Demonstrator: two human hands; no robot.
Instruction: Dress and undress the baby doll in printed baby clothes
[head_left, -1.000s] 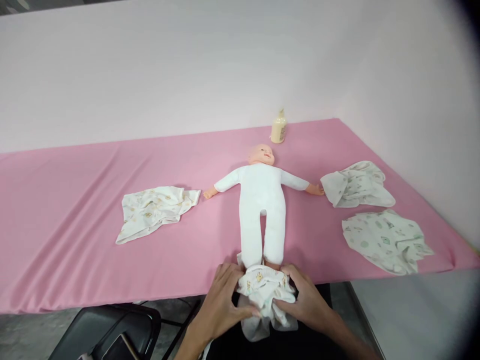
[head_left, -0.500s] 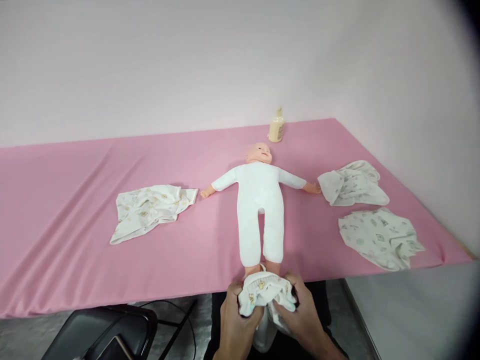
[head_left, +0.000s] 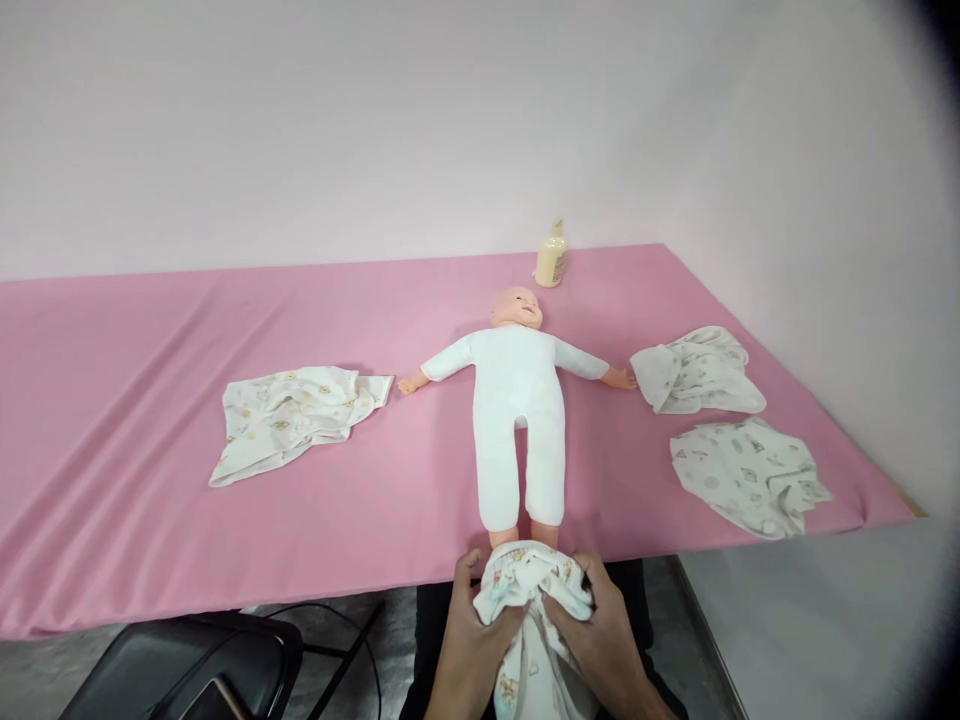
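A doll (head_left: 519, 400) in a white body suit lies on its back, its arms stretched out and its feet toward me. Just below those feet, both my hands hold white baby pants (head_left: 534, 572) printed with small yellow-brown figures. The cloth is bunched at the top and hangs down toward my lap. My left hand (head_left: 480, 625) is closed on the left side of the bunched edge, thumb in front. On the right side, my right hand (head_left: 596, 620) grips the same edge. The doll's toes are hidden behind the fabric.
On the pink-covered table (head_left: 135, 450), a printed baby garment (head_left: 300, 418) lies left of the doll. Two more, an upper garment (head_left: 701, 372) and a lower garment (head_left: 750, 475), lie right. A pump bottle (head_left: 551, 258) stands behind the doll's head. A black chair (head_left: 187, 660) is below left.
The pants' lower part now hangs longer and more spread out below my hands. The bunched edge has turned slightly and covers the doll's toes. The view has shifted slightly.
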